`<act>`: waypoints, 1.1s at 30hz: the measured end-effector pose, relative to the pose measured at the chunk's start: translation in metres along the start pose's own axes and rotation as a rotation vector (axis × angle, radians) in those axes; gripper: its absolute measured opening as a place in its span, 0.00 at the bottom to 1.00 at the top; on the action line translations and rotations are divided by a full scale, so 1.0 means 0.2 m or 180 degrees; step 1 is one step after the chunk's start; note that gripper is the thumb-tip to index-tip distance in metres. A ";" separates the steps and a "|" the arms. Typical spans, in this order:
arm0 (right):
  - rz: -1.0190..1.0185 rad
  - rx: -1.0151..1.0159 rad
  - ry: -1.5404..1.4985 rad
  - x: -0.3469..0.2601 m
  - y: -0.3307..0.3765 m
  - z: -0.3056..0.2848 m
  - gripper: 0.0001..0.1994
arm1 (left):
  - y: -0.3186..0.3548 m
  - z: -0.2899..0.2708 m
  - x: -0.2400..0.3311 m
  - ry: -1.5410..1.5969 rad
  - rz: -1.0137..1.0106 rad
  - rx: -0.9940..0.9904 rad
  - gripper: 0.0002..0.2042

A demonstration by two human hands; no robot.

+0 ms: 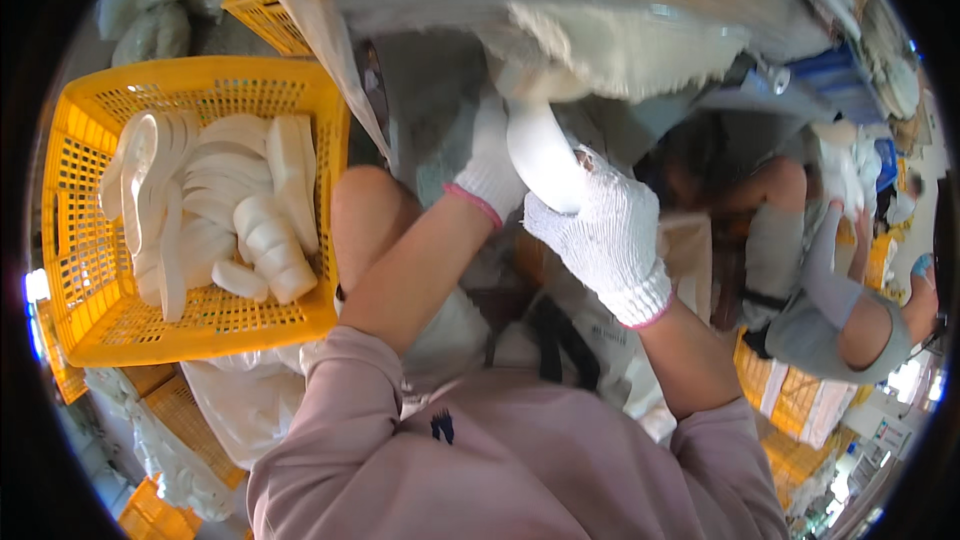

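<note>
Right hand (603,223) angled far-left, gripping white piece (540,158); left hand (491,162) points far, grip unclear from here, crate (200,348) rim bounding left.

Your left forearm (425,265) runs inward on a 1 o'clock heading. Your left hand (490,160), in a white knit glove, lies at 12 o'clock from centre, pointing to 12; blur prevents reading finger closure. Your right forearm (690,355) runs on an 11 o'clock heading, bare between sleeve (735,450) and glove cuff (652,318). Your right hand (605,225), gloved alike, sits near 3 o'clock from centre: thumb toward 9 o'clock, fingers curled in a closed grasp.
</note>
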State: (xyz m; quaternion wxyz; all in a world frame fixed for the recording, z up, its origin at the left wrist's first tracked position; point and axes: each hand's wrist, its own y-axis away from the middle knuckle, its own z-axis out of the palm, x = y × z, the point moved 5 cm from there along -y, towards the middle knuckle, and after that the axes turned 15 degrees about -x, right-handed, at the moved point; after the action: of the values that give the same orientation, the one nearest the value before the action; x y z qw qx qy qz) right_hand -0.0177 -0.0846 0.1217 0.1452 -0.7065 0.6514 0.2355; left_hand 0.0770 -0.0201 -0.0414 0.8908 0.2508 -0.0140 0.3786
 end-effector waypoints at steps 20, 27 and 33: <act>-0.0158 0.0700 -0.0653 0.15 -0.19 0.21 0.21 | -0.01 -0.19 0.03 -0.4206 0.2327 -0.0037 0.18; -0.0509 0.0699 -0.0845 0.16 -0.03 0.17 0.28 | 0.05 -0.04 0.02 -0.0793 0.1118 -0.1626 0.27; 0.0337 -0.1385 -0.3184 0.05 0.03 0.06 0.27 | 0.11 0.10 -0.03 0.0493 0.0380 -0.2509 0.18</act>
State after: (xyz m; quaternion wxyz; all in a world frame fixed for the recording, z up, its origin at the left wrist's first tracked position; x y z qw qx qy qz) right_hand -0.0246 -0.0868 0.1071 0.2757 -0.4883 0.4739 0.6790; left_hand 0.0605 -0.0205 -0.0166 0.8936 -0.1404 -0.1054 0.4130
